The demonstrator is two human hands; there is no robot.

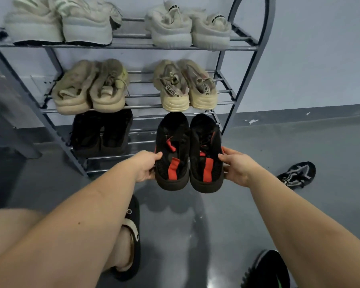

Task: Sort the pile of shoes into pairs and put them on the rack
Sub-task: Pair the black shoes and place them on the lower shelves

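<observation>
Two black shoes with red tabs are held side by side in front of the grey metal rack [245, 47], toes over its bottom shelf on the right. My left hand [147, 166] grips the left black-and-red shoe [172, 150] at its side. My right hand [236, 166] grips the right black-and-red shoe [206, 154]. On the rack sit two pale pairs on top [60, 21] [187, 28], two beige pairs in the middle [89, 88] [185, 86], and an all-black pair [101, 132] at bottom left.
A black shoe with white markings [297, 174] lies on the grey floor to the right. Another dark shoe [267, 271] sits at the lower right edge. My foot in a black sandal [129, 242] stands below the rack. A blue-grey wall is behind.
</observation>
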